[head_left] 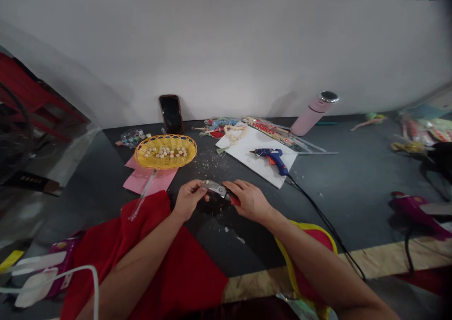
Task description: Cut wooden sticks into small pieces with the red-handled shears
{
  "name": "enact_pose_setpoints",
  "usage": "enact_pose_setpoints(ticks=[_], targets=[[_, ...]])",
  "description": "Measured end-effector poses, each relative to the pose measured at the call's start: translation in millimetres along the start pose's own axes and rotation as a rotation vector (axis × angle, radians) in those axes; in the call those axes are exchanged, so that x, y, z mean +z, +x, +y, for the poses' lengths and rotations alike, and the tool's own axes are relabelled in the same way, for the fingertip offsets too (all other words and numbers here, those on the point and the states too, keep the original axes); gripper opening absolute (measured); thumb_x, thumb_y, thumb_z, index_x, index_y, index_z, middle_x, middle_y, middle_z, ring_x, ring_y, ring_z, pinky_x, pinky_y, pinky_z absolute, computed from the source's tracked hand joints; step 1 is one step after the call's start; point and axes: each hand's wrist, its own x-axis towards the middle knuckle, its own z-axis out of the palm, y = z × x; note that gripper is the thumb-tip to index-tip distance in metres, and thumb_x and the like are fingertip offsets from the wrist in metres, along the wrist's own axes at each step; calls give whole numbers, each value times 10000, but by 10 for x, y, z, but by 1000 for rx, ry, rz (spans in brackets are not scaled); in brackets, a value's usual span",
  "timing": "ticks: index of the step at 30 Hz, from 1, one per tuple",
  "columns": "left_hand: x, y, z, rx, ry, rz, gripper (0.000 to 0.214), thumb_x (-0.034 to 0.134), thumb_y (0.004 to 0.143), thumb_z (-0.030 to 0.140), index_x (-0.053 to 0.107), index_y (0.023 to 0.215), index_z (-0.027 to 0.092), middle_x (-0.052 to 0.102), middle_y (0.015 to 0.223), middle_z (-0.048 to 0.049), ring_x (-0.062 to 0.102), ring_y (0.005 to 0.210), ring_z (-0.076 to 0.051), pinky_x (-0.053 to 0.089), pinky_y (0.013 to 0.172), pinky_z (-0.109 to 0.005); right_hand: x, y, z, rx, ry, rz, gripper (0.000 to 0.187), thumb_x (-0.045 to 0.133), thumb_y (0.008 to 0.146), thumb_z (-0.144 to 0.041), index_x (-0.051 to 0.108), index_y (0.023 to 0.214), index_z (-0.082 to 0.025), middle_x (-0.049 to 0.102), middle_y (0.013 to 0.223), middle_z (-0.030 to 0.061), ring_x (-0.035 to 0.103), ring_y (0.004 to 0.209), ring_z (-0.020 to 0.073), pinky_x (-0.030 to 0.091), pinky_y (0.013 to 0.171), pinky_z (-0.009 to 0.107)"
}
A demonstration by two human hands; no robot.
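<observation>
Both hands meet over the dark table (353, 188): right hand (249, 200) grips the red handles of small metal cutters (219, 190), left hand (189, 198) pinches at the blade tip, perhaps holding something tiny. Far left, a yellow basket (165, 151); far right, a blue glue gun (271, 157).

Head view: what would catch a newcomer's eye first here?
Both hands meet at the centre of the dark table: the left hand and the right hand hold a small metal cutter between them. Behind on the left sits a yellow basket of pale beads; red cloth lies under the left forearm.
</observation>
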Motion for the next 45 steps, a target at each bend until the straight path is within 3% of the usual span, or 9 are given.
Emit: enact_pose_setpoints(ticks=[6,15,30,36,45], targets=[[-3,6,17,19,-6,18,144,688,730,271,611,718,150,599,544,33,510,521,-76,384,571,-187,8,0,13,4,-42,53,583,515,737,-171,421,1312,-196,563,1114,91,512,998,227,404,866,338],[-24,31,2,48,75,28,151,672,736,269,625,668,142,597,535,21,503,530,-88,377,584,-203,-22,1,20,-2,-45,17,636,531,721,-198,394,1343,-205,558,1142,103,488,1019,249,379,849,357],[-18,-3,-10,56,61,3,175,660,753,273,591,653,147,605,538,20,509,528,-89,386,589,-209,-45,-10,-28,21,25,-26,496,476,770,-162,448,1263,-209,586,1050,71,543,965,198,414,869,300],[6,-6,15,56,37,33,154,679,728,274,589,689,154,589,545,31,510,516,-87,385,567,-206,-12,-5,-50,37,12,1,522,490,752,-160,441,1269,-208,575,1074,77,536,974,206,411,882,312],[-35,-5,29,83,214,60,157,648,737,257,605,628,153,606,535,23,520,532,-100,384,584,-211,-7,-16,-38,17,-5,-9,566,530,750,-197,417,1304,-214,561,1112,81,507,1010,217,390,894,339]])
